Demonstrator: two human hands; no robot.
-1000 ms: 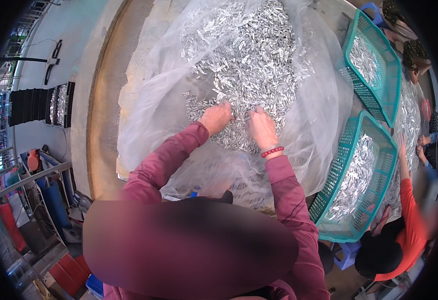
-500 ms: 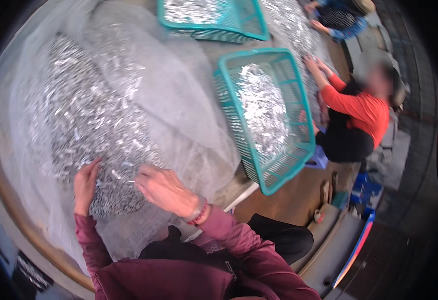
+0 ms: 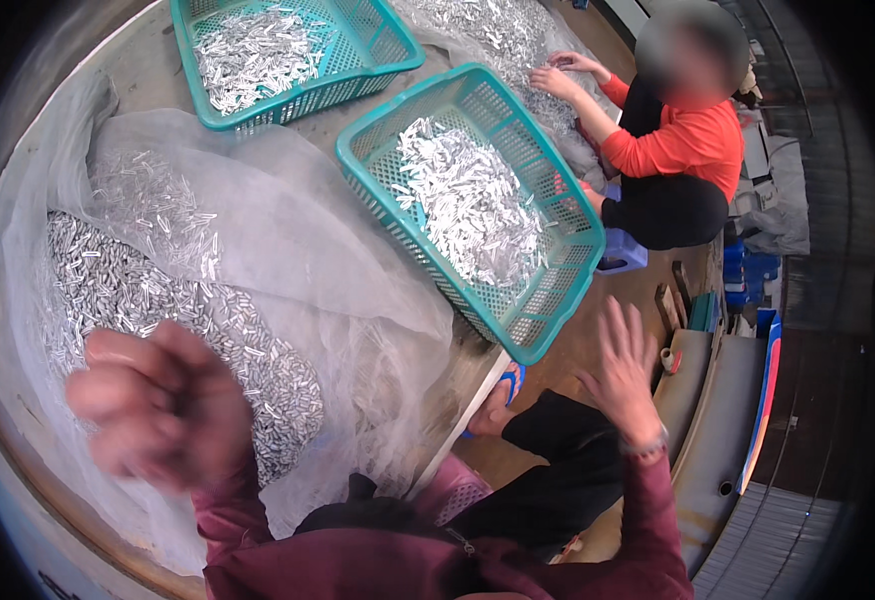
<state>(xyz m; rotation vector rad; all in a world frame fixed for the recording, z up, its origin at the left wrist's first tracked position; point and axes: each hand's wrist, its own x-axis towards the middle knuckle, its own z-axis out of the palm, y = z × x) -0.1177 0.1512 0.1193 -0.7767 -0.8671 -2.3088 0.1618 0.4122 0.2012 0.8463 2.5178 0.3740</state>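
My left hand (image 3: pixel 158 410) is raised close to the camera with its fingers curled in; what it holds, if anything, is hidden. Behind it, a heap of small silvery metal pieces (image 3: pixel 278 385) lies on a translucent white mesh sheet (image 3: pixel 338 270), part of which is folded over the heap. Out past the table edge, my right hand (image 3: pixel 623 375) is open, fingers spread, with nothing visible in it. The nearest container to it is a green plastic basket (image 3: pixel 558 335) partly filled with brighter, slim silvery pieces (image 3: pixel 478 205).
Another green basket (image 3: pixel 378 70) with similar pieces stands farther back on the table. At the far right, a seated person in an orange top (image 3: pixel 698 145) reaches to another heap (image 3: pixel 498 35). Beside my legs are a pink stool (image 3: pixel 453 488) and a grey bench-like surface (image 3: pixel 723 400).
Both hands have left the heap. The left rose toward the camera and curled shut; the right swung right, off the table, and spread open. My view shifted, so the baskets appear farther left.
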